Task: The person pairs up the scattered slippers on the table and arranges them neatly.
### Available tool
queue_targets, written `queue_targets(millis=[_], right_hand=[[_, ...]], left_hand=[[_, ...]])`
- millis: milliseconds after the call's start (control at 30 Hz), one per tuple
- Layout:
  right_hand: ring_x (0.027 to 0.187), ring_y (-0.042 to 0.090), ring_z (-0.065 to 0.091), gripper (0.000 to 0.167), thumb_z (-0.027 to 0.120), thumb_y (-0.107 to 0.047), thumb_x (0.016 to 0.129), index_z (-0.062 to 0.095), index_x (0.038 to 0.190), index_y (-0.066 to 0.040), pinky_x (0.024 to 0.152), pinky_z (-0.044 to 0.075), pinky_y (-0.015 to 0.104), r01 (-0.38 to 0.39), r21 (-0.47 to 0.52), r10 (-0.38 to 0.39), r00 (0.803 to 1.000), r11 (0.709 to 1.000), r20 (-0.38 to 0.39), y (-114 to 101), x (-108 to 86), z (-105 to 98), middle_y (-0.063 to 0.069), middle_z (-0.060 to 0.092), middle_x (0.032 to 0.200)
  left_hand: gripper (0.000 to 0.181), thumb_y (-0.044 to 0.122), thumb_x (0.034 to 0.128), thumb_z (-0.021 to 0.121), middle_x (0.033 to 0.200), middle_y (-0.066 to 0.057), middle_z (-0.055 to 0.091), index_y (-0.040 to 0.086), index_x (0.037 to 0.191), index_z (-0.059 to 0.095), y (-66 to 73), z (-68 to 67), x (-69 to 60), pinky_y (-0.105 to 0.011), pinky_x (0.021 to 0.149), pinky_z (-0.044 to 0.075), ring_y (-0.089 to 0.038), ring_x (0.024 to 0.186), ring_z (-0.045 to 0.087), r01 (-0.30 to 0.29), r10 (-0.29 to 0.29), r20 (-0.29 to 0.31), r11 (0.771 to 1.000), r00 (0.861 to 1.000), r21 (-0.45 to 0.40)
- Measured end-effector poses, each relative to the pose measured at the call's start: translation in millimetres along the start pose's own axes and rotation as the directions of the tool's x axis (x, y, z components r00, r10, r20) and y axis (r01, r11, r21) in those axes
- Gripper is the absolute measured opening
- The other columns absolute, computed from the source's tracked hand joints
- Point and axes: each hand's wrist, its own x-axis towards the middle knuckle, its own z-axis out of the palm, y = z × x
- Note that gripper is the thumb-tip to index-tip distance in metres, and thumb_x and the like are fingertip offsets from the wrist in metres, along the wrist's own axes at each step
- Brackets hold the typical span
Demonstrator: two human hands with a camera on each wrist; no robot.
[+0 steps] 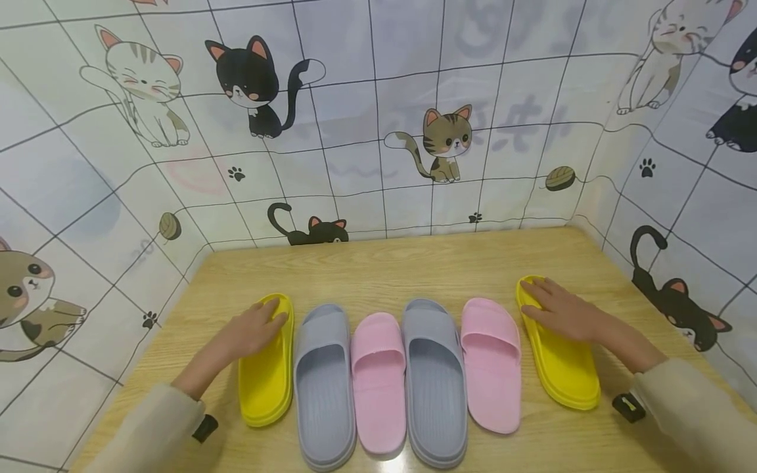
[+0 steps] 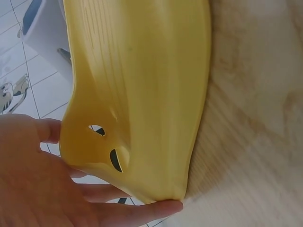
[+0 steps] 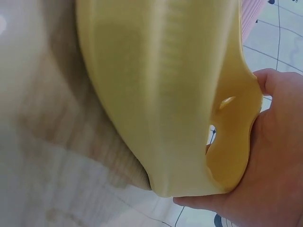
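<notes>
In the head view, my left hand [image 1: 251, 330] lies over the toe end of the left yellow slipper [image 1: 266, 384]. The left wrist view has this hand [image 2: 45, 182] gripping the upper of the yellow slipper [image 2: 161, 94], thumb on one side and fingers around the toe. At the right end of the row, my right hand [image 1: 564, 314] covers the toe part of the other yellow slipper [image 1: 566, 368]. Seen from the right wrist, the hand [image 3: 279, 151] holds this slipper [image 3: 156, 94] at its upper, which has small holes. Some fingertips are hidden.
Between the yellow slippers stand a grey slipper [image 1: 324, 407], a pink one [image 1: 380, 404], a second grey one [image 1: 436, 407] and a second pink one [image 1: 493, 387], side by side on the wooden table [image 1: 367, 269]. A cat-print sheet [image 1: 408, 79] surrounds the table's back and sides.
</notes>
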Motion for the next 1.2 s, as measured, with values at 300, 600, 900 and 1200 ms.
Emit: queue_targets(millis=[300, 600, 900, 1200], right_hand=[[0.144, 0.064, 0.024, 0.070, 0.046, -0.041, 0.109, 0.032, 0.157, 0.008, 0.114, 0.025, 0.078, 0.012, -0.007, -0.012, 1.000, 1.000, 0.006, 14, 14.7, -6, 0.043, 0.025, 0.159], [0.145, 0.063, 0.025, 0.067, 0.047, -0.037, 0.108, 0.033, 0.157, 0.008, 0.116, 0.023, 0.076, 0.009, 0.009, -0.009, 1.000, 1.000, 0.003, 24, 27.9, -11, 0.042, 0.027, 0.158], [0.147, 0.061, 0.023, 0.067, 0.046, -0.038, 0.108, 0.033, 0.158, 0.005, 0.118, 0.021, 0.075, -0.019, 0.016, 0.019, 1.000, 1.000, -0.007, 31, 38.4, -13, 0.039, 0.027, 0.161], [0.138, 0.058, 0.043, 0.069, 0.051, -0.038, 0.106, 0.031, 0.150, 0.011, 0.113, 0.035, 0.071, -0.042, 0.017, 0.042, 0.999, 0.999, -0.019, 32, 43.5, -17, 0.042, 0.039, 0.152]], left_hand=[[0.066, 0.040, 0.1111, 0.032, 0.156, -0.042, 0.033, -0.009, 0.156, 0.034, -4.1, -3.8, 11.6, -0.072, 0.115, 0.032, -0.060, 0.144, 0.034, -0.010, 0.011, 0.012, 1.000, 1.000, -0.010], [0.068, 0.042, 0.1106, 0.034, 0.160, -0.038, 0.032, -0.009, 0.156, 0.033, -8.0, -7.1, 25.0, -0.070, 0.120, 0.028, -0.058, 0.148, 0.030, -0.018, 0.019, 0.016, 0.999, 1.000, -0.039], [0.069, 0.043, 0.1105, 0.032, 0.161, -0.036, 0.031, -0.008, 0.157, 0.032, -12.8, -10.8, 40.4, -0.071, 0.120, 0.027, -0.058, 0.148, 0.029, -0.015, 0.016, 0.023, 1.000, 1.000, -0.020], [0.070, 0.046, 0.1107, 0.030, 0.163, -0.036, 0.028, -0.003, 0.161, 0.027, -17.5, -11.9, 51.9, -0.074, 0.118, 0.026, -0.058, 0.149, 0.028, -0.023, 0.023, 0.006, 0.999, 1.000, -0.032]])
